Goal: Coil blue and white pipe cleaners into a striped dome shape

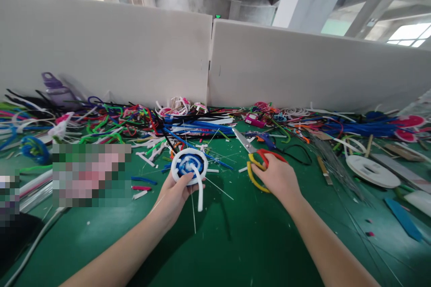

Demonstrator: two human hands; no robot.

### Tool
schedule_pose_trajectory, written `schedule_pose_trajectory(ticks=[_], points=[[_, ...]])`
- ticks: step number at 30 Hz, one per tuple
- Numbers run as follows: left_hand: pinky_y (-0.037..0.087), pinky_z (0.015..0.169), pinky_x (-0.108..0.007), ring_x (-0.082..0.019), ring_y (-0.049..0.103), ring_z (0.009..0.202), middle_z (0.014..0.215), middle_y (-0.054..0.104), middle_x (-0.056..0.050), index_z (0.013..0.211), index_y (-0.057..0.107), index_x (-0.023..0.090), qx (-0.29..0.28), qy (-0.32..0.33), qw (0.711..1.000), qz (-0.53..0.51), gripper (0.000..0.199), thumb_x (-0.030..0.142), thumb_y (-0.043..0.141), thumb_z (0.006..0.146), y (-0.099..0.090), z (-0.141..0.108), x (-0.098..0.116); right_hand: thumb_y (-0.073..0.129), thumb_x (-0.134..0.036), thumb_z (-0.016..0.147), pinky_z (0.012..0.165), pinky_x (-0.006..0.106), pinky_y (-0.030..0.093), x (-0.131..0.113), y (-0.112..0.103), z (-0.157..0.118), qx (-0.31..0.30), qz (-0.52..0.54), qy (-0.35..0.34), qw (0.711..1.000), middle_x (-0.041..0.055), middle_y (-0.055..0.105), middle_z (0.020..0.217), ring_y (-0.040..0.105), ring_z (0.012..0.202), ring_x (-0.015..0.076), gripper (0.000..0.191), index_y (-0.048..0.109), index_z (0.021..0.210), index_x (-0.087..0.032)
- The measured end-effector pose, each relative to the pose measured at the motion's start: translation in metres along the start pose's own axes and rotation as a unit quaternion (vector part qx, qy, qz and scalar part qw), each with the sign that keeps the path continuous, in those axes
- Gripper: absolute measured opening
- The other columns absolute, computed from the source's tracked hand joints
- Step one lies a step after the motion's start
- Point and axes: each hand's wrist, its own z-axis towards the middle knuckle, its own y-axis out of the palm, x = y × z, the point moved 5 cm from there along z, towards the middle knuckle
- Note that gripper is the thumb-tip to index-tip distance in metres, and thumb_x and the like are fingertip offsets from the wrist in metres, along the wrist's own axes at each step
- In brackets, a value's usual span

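My left hand (175, 197) grips a round piece coiled from fuzzy pipe cleaners (198, 163), blue inside with a white outer ring. Thin stiff wires stick out from it on several sides. A loose white pipe cleaner end (200, 195) hangs down from its middle, near my thumb. My right hand (280, 175) is closed around the red and yellow handles of a pair of scissors (247, 142). The blades point up and left, away from the round piece, and look partly spread. Some of my right fingers are hidden by the handles.
Colourful pipe cleaners (198, 128) lie heaped along the back of the green table (256, 242), before a white partition (134, 54). A purple bottle (55, 92) stands back left. Right are a glue gun (264, 139), a white ring-shaped roll (372, 171) and thin wires (336, 168).
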Motion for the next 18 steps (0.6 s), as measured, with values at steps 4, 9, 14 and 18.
schedule_pose_trajectory(ticks=[4, 9, 14, 18], points=[[0.056, 0.066, -0.031, -0.019, 0.067, 0.075, 0.090, 0.069, -0.005, 0.117, 0.053, 0.019, -0.005, -0.009, 1.000, 0.006, 0.045, 0.018, 0.067, 0.074, 0.001, -0.001, 0.000, 0.057, -0.045, 0.075, 0.045, 0.026, 0.038, -0.008, 0.007, -0.004, -0.010, 0.020, -0.068, 0.997, 0.0048, 0.066, 0.070, 0.061, 0.059, 0.0193, 0.030, 0.063, 0.087, -0.018], [0.057, 0.064, -0.031, -0.021, 0.068, 0.079, 0.092, 0.069, -0.008, 0.111, 0.057, 0.017, -0.016, -0.019, 1.000, 0.014, 0.040, 0.020, 0.069, 0.073, 0.001, -0.002, -0.001, 0.051, -0.038, 0.083, 0.065, 0.031, 0.049, -0.021, -0.014, -0.009, 0.067, 0.170, -0.111, 0.977, 0.0077, 0.069, 0.081, 0.064, 0.076, 0.0203, 0.026, 0.066, 0.078, -0.018], [0.055, 0.058, -0.027, -0.018, 0.066, 0.067, 0.080, 0.070, -0.006, 0.094, 0.063, 0.015, -0.059, -0.039, 0.997, 0.033, 0.025, 0.024, 0.070, 0.072, 0.005, -0.005, -0.004, 0.056, -0.042, 0.081, 0.063, 0.032, 0.053, -0.045, 0.005, -0.020, -0.202, 0.530, -0.025, 0.823, 0.0079, 0.070, 0.084, 0.063, 0.062, 0.0152, 0.030, 0.068, 0.089, -0.016], [0.049, 0.047, -0.023, -0.014, 0.061, 0.054, 0.065, 0.068, -0.004, 0.083, 0.066, 0.014, -0.087, -0.057, 0.992, 0.066, 0.020, 0.028, 0.072, 0.069, 0.010, -0.006, -0.008, 0.064, -0.040, 0.076, 0.065, 0.032, 0.053, -0.070, 0.021, -0.036, -0.316, 0.652, 0.002, 0.689, 0.0073, 0.069, 0.084, 0.062, 0.064, 0.0133, 0.034, 0.068, 0.099, -0.016]])
